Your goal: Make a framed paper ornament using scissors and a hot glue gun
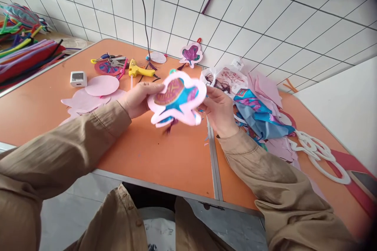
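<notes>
A pink-edged craft piece with a scalloped outline and a shiny blue and purple patterned middle is held up over the orange table. My left hand pinches its left edge, and my right hand grips its right edge. A dark tassel hangs below the piece, and a small green loop shows at its top. A similar pink and purple piece leans on the tiled wall behind.
Pink cutouts, a white charger, a yellow glue gun and keys are at the left. Shiny blue fabric, a plastic bag and white cutout shapes are at the right. Pipe cleaners lie far left.
</notes>
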`<state>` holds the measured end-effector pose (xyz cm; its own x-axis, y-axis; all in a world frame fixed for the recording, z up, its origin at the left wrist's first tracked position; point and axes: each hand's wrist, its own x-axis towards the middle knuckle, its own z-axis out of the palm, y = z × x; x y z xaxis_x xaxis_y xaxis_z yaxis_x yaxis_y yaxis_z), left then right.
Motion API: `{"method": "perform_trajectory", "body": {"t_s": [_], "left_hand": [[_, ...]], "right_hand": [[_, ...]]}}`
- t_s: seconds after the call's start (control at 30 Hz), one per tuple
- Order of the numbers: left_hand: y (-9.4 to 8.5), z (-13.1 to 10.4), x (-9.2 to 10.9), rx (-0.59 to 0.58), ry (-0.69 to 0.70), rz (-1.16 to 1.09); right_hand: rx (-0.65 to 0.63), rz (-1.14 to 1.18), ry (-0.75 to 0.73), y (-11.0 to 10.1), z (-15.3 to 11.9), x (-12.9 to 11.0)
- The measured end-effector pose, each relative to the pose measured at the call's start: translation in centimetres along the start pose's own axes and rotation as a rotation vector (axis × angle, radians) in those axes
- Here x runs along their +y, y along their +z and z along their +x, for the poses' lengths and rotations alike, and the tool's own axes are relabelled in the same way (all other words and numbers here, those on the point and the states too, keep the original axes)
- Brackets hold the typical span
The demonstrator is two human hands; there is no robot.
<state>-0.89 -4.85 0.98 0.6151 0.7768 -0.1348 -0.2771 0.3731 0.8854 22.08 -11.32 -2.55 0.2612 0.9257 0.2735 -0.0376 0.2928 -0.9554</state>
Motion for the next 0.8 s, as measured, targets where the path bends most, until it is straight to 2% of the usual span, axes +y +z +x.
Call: {"method": "perform_trajectory", "body": {"t_s": [0.1,0.23,0.33,0.47,0.63,0.8], "left_hand": [[0.7,-0.4,-1.1,-0.114,-0.121,0.094],[1.5,-1.0,-1.3,-0.219,-0.193,0.027],[1.7,-1.1,-1.5,-0.195,-0.227,0.009],[1.1,-0.8,-2.5,-0.16,-0.253,0.074],[0.4,-0.5,-3.4,-0.128,-0.208,0.146],[1.1,-0.9,-3.1,-0.02,-0.284,0.061]], "right_hand": [[-0.101,-0.143,-0.095,0.5,-0.5,-0.9],[-0.263,-0.219,-0.191,0.2,-0.7,-2.1],[-0.433,-0.263,-0.35,-0.2,-0.9,-3.1],[-0.63,-0.518,-0.489,-0.6,-0.7,-3.8],[-0.754,-0.592,-0.494,-1.0,0.3,-3.6],[-0.836,-0.546,-0.412,-1.4,0.7,-3.4]]}}
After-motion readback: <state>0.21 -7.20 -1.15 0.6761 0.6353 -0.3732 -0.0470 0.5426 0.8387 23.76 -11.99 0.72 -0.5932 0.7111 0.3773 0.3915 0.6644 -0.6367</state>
